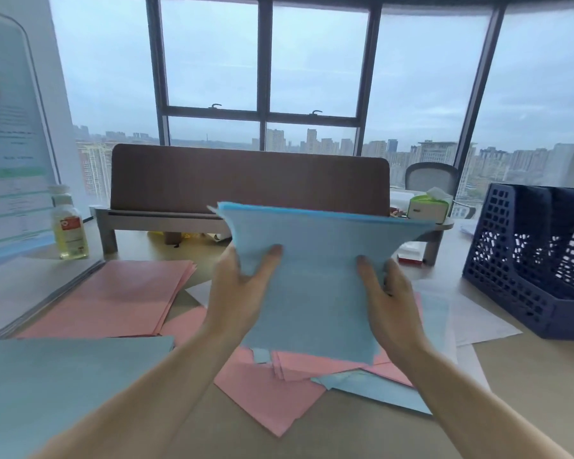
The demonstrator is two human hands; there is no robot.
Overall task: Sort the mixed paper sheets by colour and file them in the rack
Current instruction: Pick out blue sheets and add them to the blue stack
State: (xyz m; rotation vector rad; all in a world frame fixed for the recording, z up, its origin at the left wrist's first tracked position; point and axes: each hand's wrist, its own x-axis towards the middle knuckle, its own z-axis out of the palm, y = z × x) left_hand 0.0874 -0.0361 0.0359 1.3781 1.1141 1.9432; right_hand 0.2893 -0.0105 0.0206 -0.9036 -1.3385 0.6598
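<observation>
I hold a stack of blue sheets [312, 276] upright above the desk, its lower edge down. My left hand [239, 293] grips its left side, thumb on the front. My right hand [388, 299] grips the right side the same way. Below the stack lies a mixed heap of pink sheets [272, 389] and blue sheets [371, 389]. A tidy pink pile [120, 293] lies at the left. More blue sheets [63, 385] cover the near left corner. The dark blue file rack [517, 286] stands at the right.
A brown monitor riser [246, 180] stands across the back of the desk [527, 392]. A bottle of yellow liquid [68, 226] and a grey paper stack [24, 289] sit at the left. A green tissue box [428, 207] is at the back right. White sheets [478, 319] lie by the rack.
</observation>
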